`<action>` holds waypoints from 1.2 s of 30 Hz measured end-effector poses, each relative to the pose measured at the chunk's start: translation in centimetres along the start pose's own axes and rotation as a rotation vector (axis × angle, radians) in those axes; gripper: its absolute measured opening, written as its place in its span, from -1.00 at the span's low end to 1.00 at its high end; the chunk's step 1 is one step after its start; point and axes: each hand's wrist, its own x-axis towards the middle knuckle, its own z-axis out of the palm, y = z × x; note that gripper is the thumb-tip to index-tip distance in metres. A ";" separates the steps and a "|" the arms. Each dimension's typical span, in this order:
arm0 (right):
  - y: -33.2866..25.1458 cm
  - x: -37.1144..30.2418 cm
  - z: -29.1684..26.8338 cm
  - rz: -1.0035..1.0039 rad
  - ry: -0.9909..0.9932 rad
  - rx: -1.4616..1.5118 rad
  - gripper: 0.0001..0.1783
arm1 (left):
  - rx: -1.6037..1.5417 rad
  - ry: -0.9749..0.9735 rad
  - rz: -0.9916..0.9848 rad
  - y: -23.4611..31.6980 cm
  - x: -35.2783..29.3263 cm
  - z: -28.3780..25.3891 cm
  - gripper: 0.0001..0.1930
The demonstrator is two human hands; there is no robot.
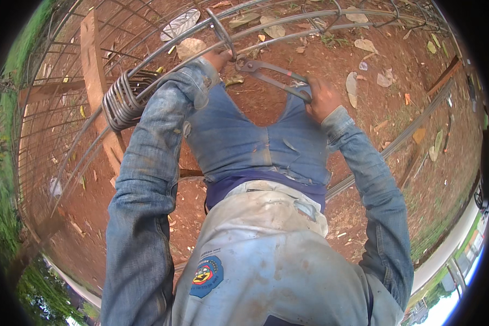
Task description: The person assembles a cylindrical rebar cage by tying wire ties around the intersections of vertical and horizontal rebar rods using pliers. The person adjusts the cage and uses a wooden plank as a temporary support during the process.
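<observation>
My right hand (324, 99) is closed on the handles of long-handled pincers (266, 71). The two handles are spread apart, and the tool's head points left. It meets the lower end of a bent steel stirrup (220, 33) that stands around two long steel bars (271, 37). Close beside the pincers' head, my left hand (217, 60) grips that stirrup's lower end; its fingers are partly hidden. Whether the jaws hold any wire is too small to tell. A bunch of stirrups (124, 103) hangs on the bars to the left.
A wooden plank (95, 70) stands under the bars at the left, beside a steel mesh (46, 125). More stirrups (388, 16) are spaced along the bars at the far right. Long rods (388, 152) lie right of my legs. Dry leaves (351, 89) litter the red soil.
</observation>
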 end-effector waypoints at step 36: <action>-6.8 -4.9 1.7 0.506 -1.001 2.280 -0.41 | 0.490 0.154 0.054 1.4 -2.7 0.5 -0.56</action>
